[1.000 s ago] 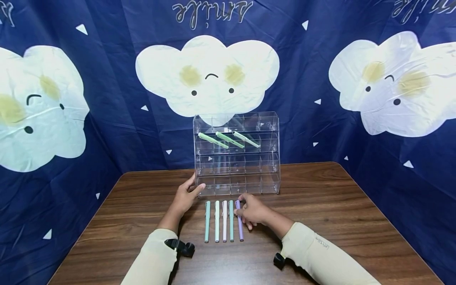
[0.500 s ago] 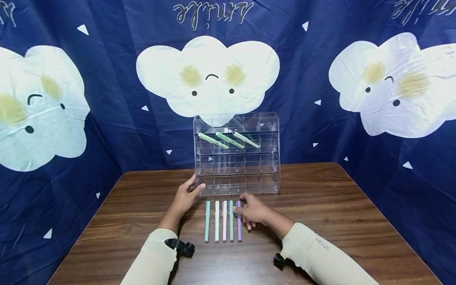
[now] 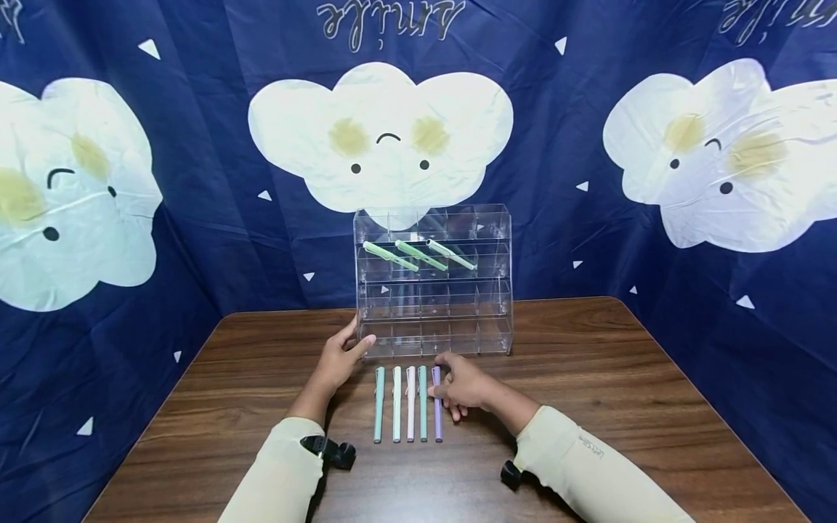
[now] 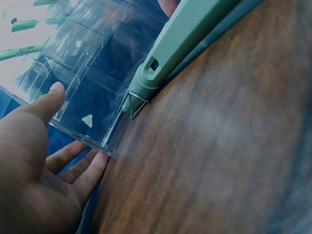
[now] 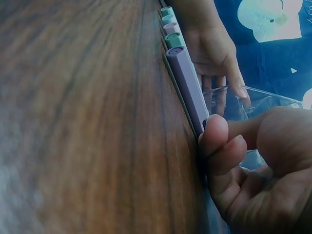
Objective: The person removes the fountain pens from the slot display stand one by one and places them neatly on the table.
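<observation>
A clear acrylic pen rack [image 3: 434, 290] stands at the back of the table. My left hand [image 3: 341, 361] holds its lower left corner, thumb on the front side and fingers around the side edge. In front of it lies a row of pens: a teal pen [image 3: 379, 407], a pale mint pen [image 3: 397, 407], a pale pink pen [image 3: 410, 405], another teal pen [image 3: 423, 405] and a purple pen [image 3: 437, 414] at the right end. My right hand [image 3: 463, 383] pinches the purple pen near its cap end; fingers partly hide the cap. The pen lies on the table.
Three green and whitish pens [image 3: 421, 256] lie slanted on an upper tier of the rack. The wooden table [image 3: 588, 378] reaches a dark blue curtain [image 3: 556, 254] with cloud prints behind and at both sides. Black wrist straps sit on both sleeves.
The purple pen's lower end has swung slightly left, so it now lies nearly parallel to the other pens. My right hand has stayed at its cap end; the left hand keeps its place.
</observation>
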A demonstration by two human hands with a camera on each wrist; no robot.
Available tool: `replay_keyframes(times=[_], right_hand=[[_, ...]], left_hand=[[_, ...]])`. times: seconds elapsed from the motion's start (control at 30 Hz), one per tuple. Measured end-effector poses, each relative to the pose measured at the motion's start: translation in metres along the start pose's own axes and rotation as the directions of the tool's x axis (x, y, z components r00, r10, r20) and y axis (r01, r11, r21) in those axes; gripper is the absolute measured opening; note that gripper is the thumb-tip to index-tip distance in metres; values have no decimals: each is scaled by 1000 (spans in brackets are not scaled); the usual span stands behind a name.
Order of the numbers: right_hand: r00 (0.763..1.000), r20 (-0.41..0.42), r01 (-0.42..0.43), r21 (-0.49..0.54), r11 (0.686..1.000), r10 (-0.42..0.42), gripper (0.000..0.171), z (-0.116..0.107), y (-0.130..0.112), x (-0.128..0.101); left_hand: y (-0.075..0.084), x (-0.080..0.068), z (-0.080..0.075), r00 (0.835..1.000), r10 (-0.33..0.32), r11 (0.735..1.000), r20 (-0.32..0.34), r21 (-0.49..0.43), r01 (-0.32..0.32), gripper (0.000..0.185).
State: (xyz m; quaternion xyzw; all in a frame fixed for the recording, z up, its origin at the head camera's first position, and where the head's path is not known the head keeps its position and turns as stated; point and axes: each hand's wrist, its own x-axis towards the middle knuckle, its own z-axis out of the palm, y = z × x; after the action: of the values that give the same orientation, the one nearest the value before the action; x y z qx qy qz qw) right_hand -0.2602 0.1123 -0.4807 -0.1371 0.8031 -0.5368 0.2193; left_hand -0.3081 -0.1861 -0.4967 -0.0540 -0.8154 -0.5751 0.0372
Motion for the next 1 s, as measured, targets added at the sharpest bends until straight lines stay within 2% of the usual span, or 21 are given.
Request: replay_keyframes(times=[0.17, 0.5, 0.77, 1.0], right_hand=[[1000, -6, -3, -10, 1000, 3, 70, 0, 2, 3], [1000, -10, 20, -42, 999, -20, 71, -4, -4, 0], [998, -17, 52, -94, 994, -54, 66, -17, -23, -5], [995, -26, 90, -208, 974, -97, 59, -33, -45, -10]], left_hand=[[0, 1, -1, 1000, 7, 1000, 3, -6, -7, 76], [-1, 2, -1, 1000, 15, 1000, -1, -17, -15, 76], [-1, 0, 0, 1000, 15, 1000, -6, -11, -15, 77], [-1, 0, 0, 1000, 18, 1000, -7, -16, -18, 76]])
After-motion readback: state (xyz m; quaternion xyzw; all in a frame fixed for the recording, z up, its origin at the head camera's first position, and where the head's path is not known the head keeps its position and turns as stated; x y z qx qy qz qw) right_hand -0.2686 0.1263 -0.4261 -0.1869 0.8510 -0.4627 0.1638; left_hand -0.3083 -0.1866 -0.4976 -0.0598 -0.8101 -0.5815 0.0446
